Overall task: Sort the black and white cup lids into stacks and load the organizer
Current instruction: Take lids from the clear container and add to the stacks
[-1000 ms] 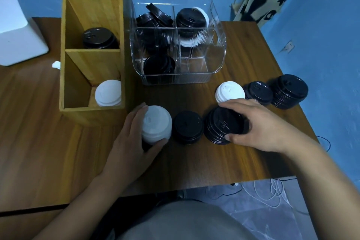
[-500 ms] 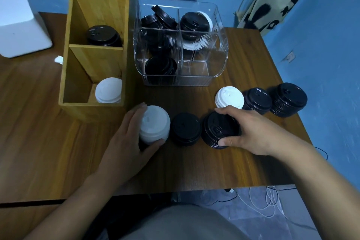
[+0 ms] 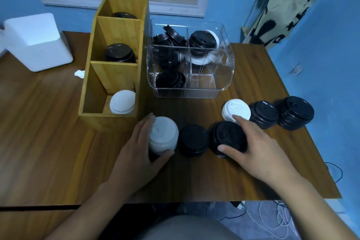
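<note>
Still on the table (image 3: 48, 122): white lid stack (image 3: 164, 134), left hand (image 3: 136, 154) curled round it, just beside the wooden organizer (image 3: 115, 76); black lid stack (image 3: 224, 134), right hand (image 3: 255, 146) pinching its rim (both barely shifted this past second), neither yet loaded.

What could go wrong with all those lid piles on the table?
1. The right hand grips a tilted black stack right next to the middle black stack and the small white stack; lifting it might topple either.
2. The far-right black stack sits near the table edge, so a bump could knock it off.
3. The left hand holds the tall white stack; tilting could spill it.
</note>
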